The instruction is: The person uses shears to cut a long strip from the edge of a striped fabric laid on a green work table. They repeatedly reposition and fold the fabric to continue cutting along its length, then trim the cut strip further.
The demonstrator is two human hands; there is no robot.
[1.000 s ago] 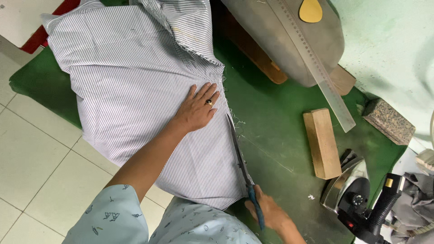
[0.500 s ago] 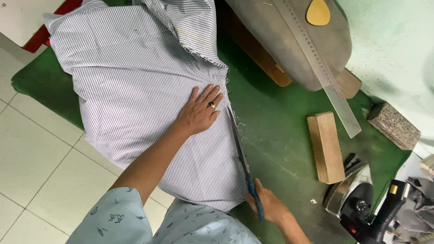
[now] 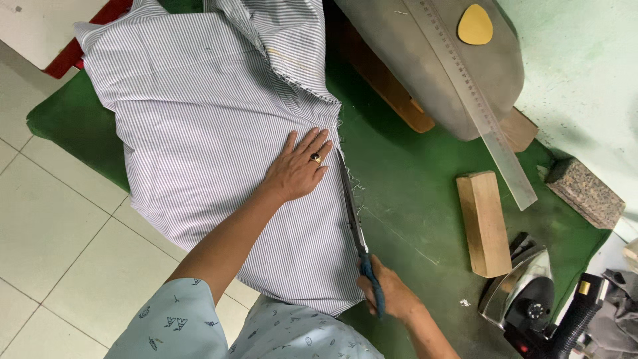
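Note:
A grey-and-white striped fabric piece (image 3: 212,133) lies spread on a green-covered table (image 3: 412,193). My left hand (image 3: 299,169), with a ring on one finger, presses flat on the fabric near its right edge. My right hand (image 3: 392,292) grips the blue handles of long scissors (image 3: 355,226). Their blades run along the fabric's right edge, pointing away from me toward my left fingertips. Frayed threads show along that edge.
A padded grey pressing form (image 3: 438,60) lies at the top with a long clear ruler (image 3: 478,100) and yellow tailor's chalk (image 3: 475,24) on it. A wooden block (image 3: 484,223), a stone block (image 3: 585,193) and an iron (image 3: 525,292) sit at the right. Tiled floor at left.
The scissors and my right hand have moved slightly forward along the fabric edge. My left hand stays pressed on the fabric.

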